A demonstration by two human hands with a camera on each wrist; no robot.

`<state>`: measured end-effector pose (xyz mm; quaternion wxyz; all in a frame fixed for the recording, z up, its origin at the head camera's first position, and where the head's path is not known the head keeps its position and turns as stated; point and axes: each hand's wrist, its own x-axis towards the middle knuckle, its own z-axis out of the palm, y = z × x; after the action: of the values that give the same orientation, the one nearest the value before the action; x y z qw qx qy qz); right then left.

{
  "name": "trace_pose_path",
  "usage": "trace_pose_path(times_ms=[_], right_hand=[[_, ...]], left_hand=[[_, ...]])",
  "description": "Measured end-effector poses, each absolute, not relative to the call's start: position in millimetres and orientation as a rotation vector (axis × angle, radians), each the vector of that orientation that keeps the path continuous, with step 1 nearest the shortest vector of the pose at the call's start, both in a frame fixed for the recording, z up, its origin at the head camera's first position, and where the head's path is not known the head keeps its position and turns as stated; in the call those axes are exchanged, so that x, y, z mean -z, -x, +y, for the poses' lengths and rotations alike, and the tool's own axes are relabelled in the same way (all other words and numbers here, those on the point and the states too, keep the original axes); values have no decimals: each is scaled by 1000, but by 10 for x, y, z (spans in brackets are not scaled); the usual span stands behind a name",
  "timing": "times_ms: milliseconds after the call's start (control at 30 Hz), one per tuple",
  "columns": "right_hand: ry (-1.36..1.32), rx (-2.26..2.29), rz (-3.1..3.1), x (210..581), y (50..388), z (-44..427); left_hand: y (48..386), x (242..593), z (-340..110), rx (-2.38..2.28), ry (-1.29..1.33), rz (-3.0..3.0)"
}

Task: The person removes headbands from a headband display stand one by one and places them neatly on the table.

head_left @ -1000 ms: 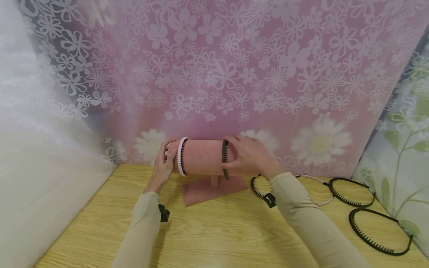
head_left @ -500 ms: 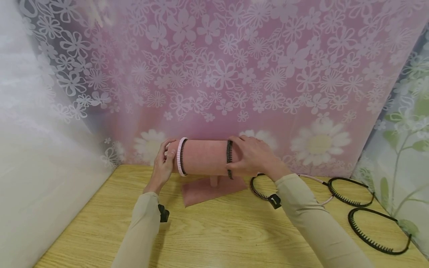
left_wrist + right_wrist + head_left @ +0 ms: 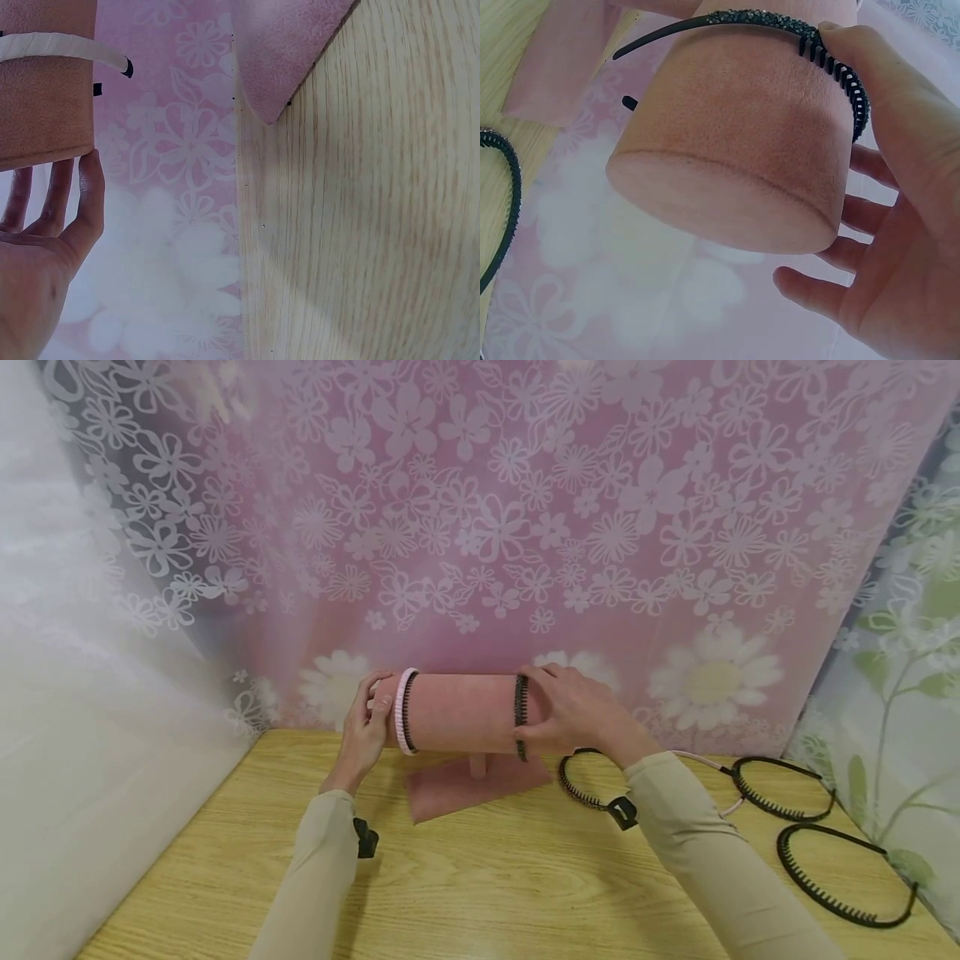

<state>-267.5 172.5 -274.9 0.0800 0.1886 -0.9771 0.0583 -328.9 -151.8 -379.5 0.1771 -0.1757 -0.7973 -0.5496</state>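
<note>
A pink plush headband display stand [image 3: 465,712], a horizontal roll on a post and flat base, stands at the middle back of the head view. My left hand [image 3: 363,735] holds the roll's left end, thumb in front and fingers behind. Just right of that thumb, a pale pink headband [image 3: 401,712] sits round the roll. Toward the right end is a dark glittery toothed headband [image 3: 521,718]. My right hand [image 3: 573,708] grips it, the thumb pressing on its band [image 3: 832,60] in the right wrist view. The other fingers reach behind the roll, partly hidden.
Several more headbands lie on the wooden table to the right, including a black one [image 3: 840,910] in front and another black one [image 3: 780,810] behind it. A pink flowered backdrop [image 3: 480,527] rises close behind the stand.
My right hand has shifted slightly right along the roll, and the dark headband has slid right with it. My left hand and the pale pink headband stay in place.
</note>
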Motion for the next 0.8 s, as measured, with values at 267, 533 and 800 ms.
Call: trace_pose_path(times_ms=[267, 533, 800], right_hand=[[-561, -192, -2906, 2759, 2648, 1758], [-557, -204, -2906, 2775, 2645, 1806], [-551, -226, -2899, 2793, 2651, 1855]], left_hand=[[3406, 3919, -1547, 1540, 487, -2236], [3367, 3886, -1531, 1557, 488, -2237], [3286, 3777, -1504, 1568, 490, -2252]])
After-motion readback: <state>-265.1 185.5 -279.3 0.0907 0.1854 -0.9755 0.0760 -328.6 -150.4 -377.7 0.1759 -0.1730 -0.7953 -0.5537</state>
